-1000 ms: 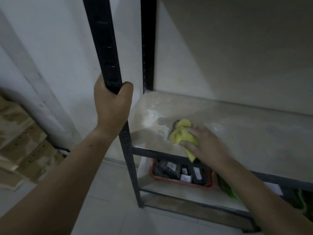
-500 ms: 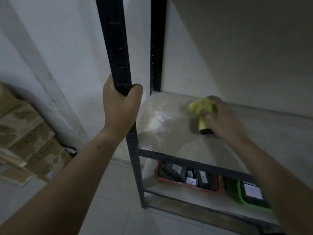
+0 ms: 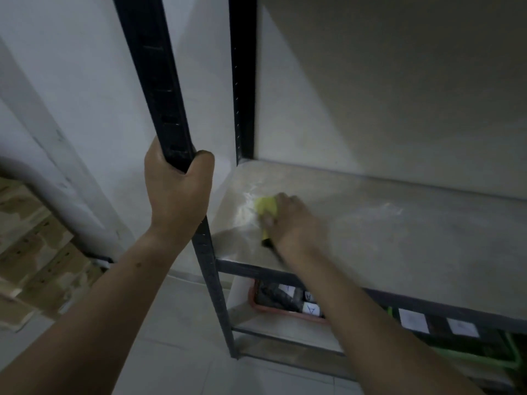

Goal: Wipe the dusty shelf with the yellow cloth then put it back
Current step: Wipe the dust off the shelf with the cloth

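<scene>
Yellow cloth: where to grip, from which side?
Grip the yellow cloth by its bunched top, from above, over the open front of the shelf, as the right hand does. It's a soft wad lying flat; the wall closes the back.

Dim room, no direct light. Plain white side wall (image 3: 71,81) on the left; pale back wall (image 3: 399,81), its upper right in shadow. Floor (image 3: 176,323) is light tile. Black metal rack (image 3: 222,266) in the corner, slotted front post (image 3: 154,67), rear post (image 3: 242,81) hard against the back wall. Lower shelf (image 3: 285,332) holds a red tray (image 3: 282,311) of dark labelled packs, something green (image 3: 513,349) further right. White labels (image 3: 413,320) on the front rail. Wood boards (image 3: 37,252) stacked at the wall's foot, left.
</scene>
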`<state>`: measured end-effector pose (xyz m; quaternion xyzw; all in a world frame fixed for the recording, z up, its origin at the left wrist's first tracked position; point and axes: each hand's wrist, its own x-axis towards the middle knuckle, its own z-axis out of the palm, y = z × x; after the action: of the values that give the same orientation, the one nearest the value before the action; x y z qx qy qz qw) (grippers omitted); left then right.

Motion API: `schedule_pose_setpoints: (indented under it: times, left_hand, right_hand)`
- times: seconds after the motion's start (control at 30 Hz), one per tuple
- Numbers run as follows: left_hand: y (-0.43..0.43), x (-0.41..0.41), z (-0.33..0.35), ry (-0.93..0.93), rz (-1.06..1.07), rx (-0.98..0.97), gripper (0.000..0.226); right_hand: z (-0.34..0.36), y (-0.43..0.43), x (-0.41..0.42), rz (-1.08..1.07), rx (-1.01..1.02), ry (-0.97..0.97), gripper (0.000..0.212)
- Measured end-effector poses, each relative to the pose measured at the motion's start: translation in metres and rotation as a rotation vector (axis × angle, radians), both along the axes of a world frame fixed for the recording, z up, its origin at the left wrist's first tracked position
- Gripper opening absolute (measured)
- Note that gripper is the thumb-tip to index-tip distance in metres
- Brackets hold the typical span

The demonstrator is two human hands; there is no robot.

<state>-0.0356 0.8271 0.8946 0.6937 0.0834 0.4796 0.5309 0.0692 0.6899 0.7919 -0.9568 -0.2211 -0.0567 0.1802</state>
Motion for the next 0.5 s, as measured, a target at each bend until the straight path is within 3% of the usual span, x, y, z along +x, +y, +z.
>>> schedule_pose_setpoints:
  times: [0.07,0.17,0.33,0.5]
  left_hand:
    - [0.001,-0.001,0.002,0.010,-0.018,0.008,0.016]
    - [0.001,-0.002,0.002,0.020,-0.026,0.011,0.015]
    - [0.000,-0.001,0.001,0.003,-0.030,0.008,0.017]
    - [0.001,0.001,-0.001,-0.012,-0.015,0.003,0.023]
  right_hand:
    - [0.006,0.024,-0.012,0.156,0.002,0.087,0.037]
    - [0.020,-0.004,0.000,0.195,0.190,0.137,0.042]
    - [0.030,-0.139,0.073,-0.079,0.210,-0.031,0.030]
    - [0.013,-0.240,0.119,-0.415,-0.003,0.081,0.051]
